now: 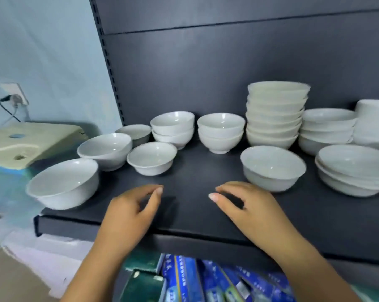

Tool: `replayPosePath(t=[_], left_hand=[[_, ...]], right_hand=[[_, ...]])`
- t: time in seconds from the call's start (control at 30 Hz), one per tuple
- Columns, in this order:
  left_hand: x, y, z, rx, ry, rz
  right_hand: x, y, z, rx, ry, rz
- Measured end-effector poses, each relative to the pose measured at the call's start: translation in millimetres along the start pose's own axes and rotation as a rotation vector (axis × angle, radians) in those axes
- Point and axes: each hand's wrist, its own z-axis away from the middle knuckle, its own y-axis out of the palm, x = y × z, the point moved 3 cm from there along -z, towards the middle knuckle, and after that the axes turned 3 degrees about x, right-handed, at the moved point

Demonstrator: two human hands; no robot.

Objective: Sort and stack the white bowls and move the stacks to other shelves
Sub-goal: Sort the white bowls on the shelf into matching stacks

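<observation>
**Spotter:** While both hands are hovering over the near edge of the shelf (190, 216), what are you holding?

**Me:** Nothing. My left hand (129, 211) and right hand (250, 211) are hanging loosely curled, touching no bowl.

**Spotter:** Where are the bowls lying?

**Me:** The singles are sitting on the left: a corner bowl (63, 184) near the shelf's left end, a second bowl (104, 150) just beyond it, and a flared bowl (151, 158) beside that. A left pair (173, 127) and a right pair (221, 132) are standing farther back. A tall stack (275, 114) is rising right of them, and a wide bowl (272, 167) is sitting just beyond my right hand.

**Spotter:** How are you planning to do it well?

**Me:** I'm matching rims before nesting anything; flared and plain ones probably won't seat together. I'm thinking of taking the corner bowl first, since it looks easiest to knock off. I'm intending to grip each bowl by its wall with both hands, lower it straight down, and leave the tall stack alone.
</observation>
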Motion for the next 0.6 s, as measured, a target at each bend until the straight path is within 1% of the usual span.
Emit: replayPosePath(t=[0.07,0.13,0.2,0.33,0.47,0.53,0.6], left_hand=[[20,-8,7,0.024,0.089,-0.129],[36,-5,12,0.055,0.166,-0.271],[44,0,18,0.076,0.17,-0.371],[45,5,19,0.043,0.155,-0.386],[47,4,19,0.023,0.154,-0.389],[46,4,20,0.023,0.147,-0.384],[46,5,19,0.02,0.146,-0.382]], right_hand=[[0,30,7,0.033,0.096,0.195],[-2,43,9,0.067,0.164,0.4],[-2,48,8,0.109,0.221,0.466],[-1,49,6,0.156,0.249,0.526],[2,49,7,0.148,0.261,0.533],[2,48,3,0.112,0.261,0.498],[8,52,-7,0.063,0.244,0.368]])
